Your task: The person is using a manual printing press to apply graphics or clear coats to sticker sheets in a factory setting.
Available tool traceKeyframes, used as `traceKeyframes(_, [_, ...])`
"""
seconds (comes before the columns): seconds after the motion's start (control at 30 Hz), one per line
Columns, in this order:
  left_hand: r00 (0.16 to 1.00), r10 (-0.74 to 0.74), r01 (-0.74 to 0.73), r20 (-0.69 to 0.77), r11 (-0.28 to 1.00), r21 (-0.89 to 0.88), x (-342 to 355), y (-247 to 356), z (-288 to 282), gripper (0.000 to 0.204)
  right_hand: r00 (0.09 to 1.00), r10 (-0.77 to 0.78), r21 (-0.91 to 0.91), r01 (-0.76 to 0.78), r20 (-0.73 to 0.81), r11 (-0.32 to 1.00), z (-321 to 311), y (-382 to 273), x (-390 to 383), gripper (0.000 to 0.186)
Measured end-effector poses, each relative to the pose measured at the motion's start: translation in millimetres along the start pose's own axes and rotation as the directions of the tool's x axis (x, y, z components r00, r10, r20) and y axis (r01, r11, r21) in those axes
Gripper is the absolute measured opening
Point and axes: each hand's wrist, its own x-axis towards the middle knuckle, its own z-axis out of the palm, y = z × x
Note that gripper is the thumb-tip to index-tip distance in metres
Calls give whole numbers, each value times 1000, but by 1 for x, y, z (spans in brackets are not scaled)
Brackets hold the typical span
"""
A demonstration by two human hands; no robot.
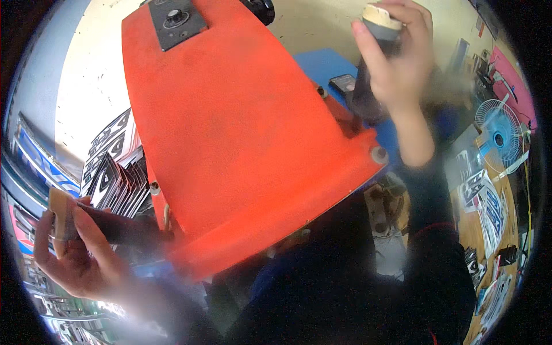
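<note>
A large red panel (236, 115), apparently a machine's cover, fills the middle, with a black plate and round dial (176, 18) at its far end. At lower left, my left hand (86, 259) is closed around the tan-tipped end of a dark handle (123, 227), which runs toward the panel's near left corner. My right hand (402, 69) is raised at the far right, its fingers around the tan and grey top of another dark handle (366, 95). That handle slopes down beside the panel's right edge. Blur hides where either handle joins the machine.
Stacks of black and white printed sheets (118, 184) lie left of the panel. Behind my right hand are a blue surface (325, 66) and a phone-like black device (343, 84). On the right stand a blue fan (499, 138) and a wooden table (471, 253) with more sheets.
</note>
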Motion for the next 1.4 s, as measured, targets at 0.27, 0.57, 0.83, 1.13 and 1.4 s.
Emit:
traceKeyframes(0.27, [999, -53, 53, -7, 995, -85, -9, 2, 3, 34, 999, 36, 98, -38, 24, 994, 5, -4, -8, 24])
traceKeyframes(0.57, [997, 55, -58, -45, 995, -85, -13, -5, 11, 43, 983, 115, 226, -146, 142, 963, -2, 7, -9, 26])
traceKeyframes(0.83, [990, 40, 2, 133, 954, -300, -11, 23, 24, 71, 955, 255, 226, -285, 152, 932, -7, 26, -3, 48])
traceKeyframes(1.13, [916, -182, 303, 357, 897, -321, -47, -1, 35, 105, 882, 455, -111, -444, 118, 889, -17, 116, -11, 52])
traceKeyframes(1.4, [621, -105, 181, 776, 983, -12, -73, -41, 16, 127, 955, 190, -397, -88, 227, 914, -29, 101, -17, 67])
